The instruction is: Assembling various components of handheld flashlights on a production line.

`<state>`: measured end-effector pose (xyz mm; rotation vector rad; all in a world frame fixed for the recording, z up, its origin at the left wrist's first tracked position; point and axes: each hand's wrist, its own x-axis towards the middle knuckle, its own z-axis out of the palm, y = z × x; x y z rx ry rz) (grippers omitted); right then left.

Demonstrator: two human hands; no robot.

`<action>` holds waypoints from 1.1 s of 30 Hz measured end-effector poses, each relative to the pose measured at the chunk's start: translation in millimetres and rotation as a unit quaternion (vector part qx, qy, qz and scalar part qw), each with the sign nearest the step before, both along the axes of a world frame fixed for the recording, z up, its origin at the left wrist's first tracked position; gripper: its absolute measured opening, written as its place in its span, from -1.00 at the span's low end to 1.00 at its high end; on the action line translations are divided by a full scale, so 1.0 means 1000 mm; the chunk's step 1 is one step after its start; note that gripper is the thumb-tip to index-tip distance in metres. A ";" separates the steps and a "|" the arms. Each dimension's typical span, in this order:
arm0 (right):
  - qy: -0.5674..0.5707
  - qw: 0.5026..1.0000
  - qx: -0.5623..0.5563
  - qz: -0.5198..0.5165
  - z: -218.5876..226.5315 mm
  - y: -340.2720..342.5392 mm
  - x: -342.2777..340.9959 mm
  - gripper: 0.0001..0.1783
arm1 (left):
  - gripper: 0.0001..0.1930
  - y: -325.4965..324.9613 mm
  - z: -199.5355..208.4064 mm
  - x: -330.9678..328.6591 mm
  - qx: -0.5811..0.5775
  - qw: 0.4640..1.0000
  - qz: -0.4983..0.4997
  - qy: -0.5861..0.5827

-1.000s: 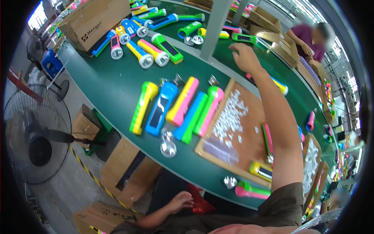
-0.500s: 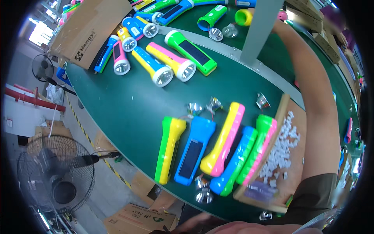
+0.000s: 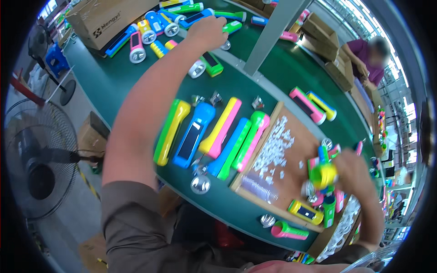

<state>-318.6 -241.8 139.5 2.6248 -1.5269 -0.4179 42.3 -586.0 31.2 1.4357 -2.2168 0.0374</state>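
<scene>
Left hand [image 3: 205, 33] stretches far forward, grip unclear; right hand [image 3: 350, 170] holds yellow flashlight [image 3: 328, 176].

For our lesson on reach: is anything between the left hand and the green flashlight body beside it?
Nothing visible: the left hand hides one end of the green flashlight body; whether they touch is unclear.

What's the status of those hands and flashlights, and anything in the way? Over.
Left hand at green flashlight, grip unclear. Right hand blurred, at yellow-rimmed flashlight. Metal post standing right of left hand.
</scene>
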 end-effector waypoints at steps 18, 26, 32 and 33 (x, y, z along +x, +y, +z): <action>-0.285 0.924 -0.019 -0.253 0.007 0.260 -0.024 -0.48 | -0.70 0.216 0.042 0.067 0.302 0.760 -0.063 0.572; -0.709 0.655 0.068 -0.252 -0.067 0.352 0.068 -0.45 | -0.45 0.400 0.015 -0.111 0.496 0.688 -0.125 0.515; -0.697 0.667 0.000 -0.263 -0.084 0.429 0.092 -0.46 | -0.39 0.405 0.018 -0.273 0.471 0.711 -0.195 0.484; -0.709 0.635 -0.010 -0.305 -0.081 0.442 0.090 -0.45 | -0.34 0.399 0.011 -0.289 0.398 0.805 -0.205 0.389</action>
